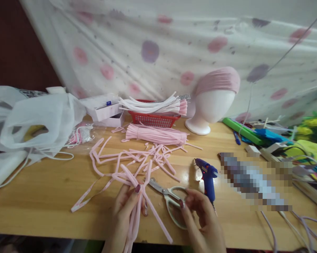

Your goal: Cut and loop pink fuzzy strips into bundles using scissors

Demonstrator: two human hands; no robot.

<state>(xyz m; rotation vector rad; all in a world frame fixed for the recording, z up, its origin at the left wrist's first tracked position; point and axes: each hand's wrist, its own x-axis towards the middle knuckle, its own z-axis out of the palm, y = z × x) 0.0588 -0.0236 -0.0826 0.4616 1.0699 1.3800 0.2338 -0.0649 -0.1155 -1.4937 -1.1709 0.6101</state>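
My left hand (129,207) is closed in a pinch on several pink pipe cleaners (133,225), at the place where they cross. Some ends stick up past the fingertips, one slants down to the right, and others hang along the palm. My right hand (200,218) is curled at the handles of a pair of scissors (171,198), thumb and forefinger on the loops. The blades point left, close to the held pipe cleaners. Behind my left hand lie loose, bent pink pipe cleaners (158,158), and beyond them a thick pink bundle (155,134).
A blue glue gun (207,179) lies right of the scissors, near cables. At the back stand a red basket (153,120) of white and pink stems and a foam head (213,105) wearing a pink band. White bags (39,119) fill the left side.
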